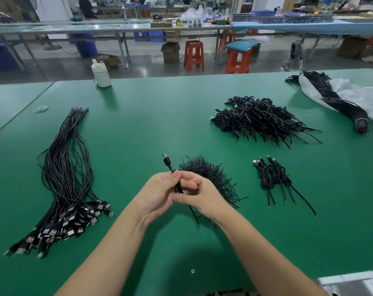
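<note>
The tabletop [138, 124] is wide, flat and green, with a smooth, soft-looking top. On its left side lies a long bunch [68, 167] of thin black wires. They run straight and loose, and their shiny metal plugs fan out at the near end.

On the far right is a big messy pile [260, 120] of black wires, each folded up small, with thin ends poking out like spikes. Behind it a crinkly white bag [352, 97] lies flat, and a thick bundle [339, 101] of black wires rests on it, tied tight at one end.

In the middle sits a fuzzy heap [209, 169] of short black ties, like a little nest.

Just in front of that heap, the left hand [160, 193] and the right hand [202, 195] meet above the tabletop. Both grip one cable [178, 186], with fingers curled round it. Its plug [166, 159] sticks up past the fingers, and its thin tail hangs down below the hands.

To the right, a few folded wires [273, 176] lie side by side in a neat row.

A round white bottle [101, 74] stands at the far edge. Near the left edge lie some thin pale rubber bands [40, 108].
</note>
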Motion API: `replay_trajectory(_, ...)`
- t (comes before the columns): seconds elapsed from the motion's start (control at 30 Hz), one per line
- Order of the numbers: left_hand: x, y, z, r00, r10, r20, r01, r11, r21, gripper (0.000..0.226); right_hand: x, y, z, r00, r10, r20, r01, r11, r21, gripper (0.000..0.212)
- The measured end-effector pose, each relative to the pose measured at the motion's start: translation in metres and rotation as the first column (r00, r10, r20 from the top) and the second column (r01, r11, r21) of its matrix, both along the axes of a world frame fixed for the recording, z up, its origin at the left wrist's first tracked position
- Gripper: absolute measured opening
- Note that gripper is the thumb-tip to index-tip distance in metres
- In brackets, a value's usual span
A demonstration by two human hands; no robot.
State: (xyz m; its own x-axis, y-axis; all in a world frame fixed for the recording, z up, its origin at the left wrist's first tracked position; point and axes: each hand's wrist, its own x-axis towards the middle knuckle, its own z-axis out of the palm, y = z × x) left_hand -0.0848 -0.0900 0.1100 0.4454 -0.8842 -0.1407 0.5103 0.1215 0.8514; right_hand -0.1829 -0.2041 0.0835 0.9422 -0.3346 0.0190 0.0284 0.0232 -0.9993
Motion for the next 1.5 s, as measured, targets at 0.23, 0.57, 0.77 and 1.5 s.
replay_trajectory(0.23, 0.006, -0.002, 0.002, 0.971, -0.012, 0.239, -0.057, 0.959, 0.278, 0.031, 0.0, 0.004, -0.007, 0.981, -0.188, -0.042, 0.151, 0.887, -0.437, 0.032)
replay_trajectory(0.57, 0.001, -0.004, -0.01, 0.438, -0.217, 0.872, -0.496, 0.751, 0.436, 0.029, -0.004, 0.005, -0.006, 0.967, -0.192, -0.166, -0.063, 0.45, -0.891, 0.024)
replay_trajectory(0.77, 0.012, -0.008, -0.009, 0.432, -0.185, 0.883, -0.443, 0.809, 0.386, 0.025, -0.004, 0.001, -0.006, 0.948, -0.203, -0.245, -0.134, 0.444, -0.886, 0.026)
replay_trajectory(1.5, 0.006, -0.03, -0.044, 0.587, -0.336, 0.736, -0.215, 0.812, 0.543, 0.016, -0.011, -0.031, -0.013, 0.853, -0.468, -0.232, 0.158, 0.655, -0.739, 0.027)
